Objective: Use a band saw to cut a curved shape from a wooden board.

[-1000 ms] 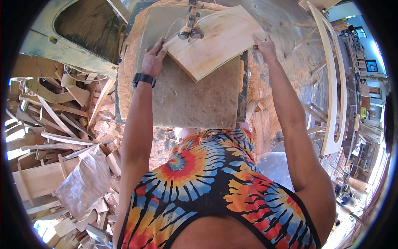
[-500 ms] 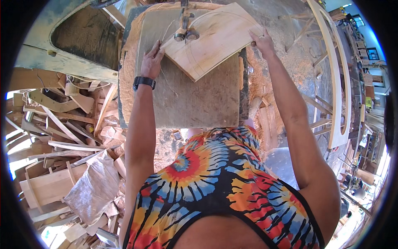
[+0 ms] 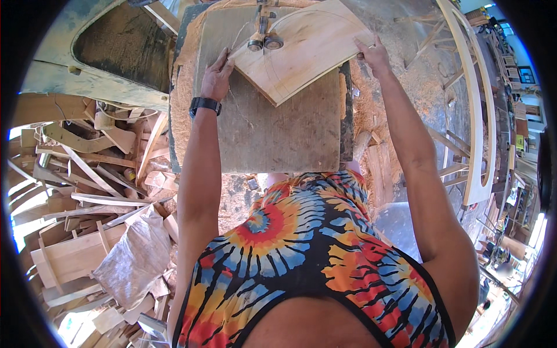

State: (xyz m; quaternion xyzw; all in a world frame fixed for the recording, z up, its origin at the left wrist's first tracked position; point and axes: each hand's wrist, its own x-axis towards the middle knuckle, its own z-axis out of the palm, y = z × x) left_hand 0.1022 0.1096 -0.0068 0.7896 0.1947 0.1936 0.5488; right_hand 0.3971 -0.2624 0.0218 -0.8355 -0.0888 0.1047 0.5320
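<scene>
You are pressing both hands flat on the pale wooden board [image 3: 307,49] lying on the desk [image 3: 278,133]: left hand [image 3: 217,75] at its left corner, right hand [image 3: 374,55] at its right edge, under the blade guide [image 3: 264,37].

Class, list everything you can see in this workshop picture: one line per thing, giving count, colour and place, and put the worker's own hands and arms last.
wooden board: one, pale, with a curved pencil line, flat on the saw table, top centre.
saw table: one, grey-brown, dusty, centre.
blade guide: one, metal, with two round rollers, over the board's far edge.
sawdust: heaps, tan, around the table.
offcuts: many, pale wood, piled at left.
sack: one, grey, crumpled, lower left.
curved frame: one, pale wood, standing at right.
shirt: one, tie-dye orange, blue and black, bottom centre.
wristwatch: one, black, on the left wrist.
left hand: on the board's left corner.
right hand: on the board's right edge.
</scene>
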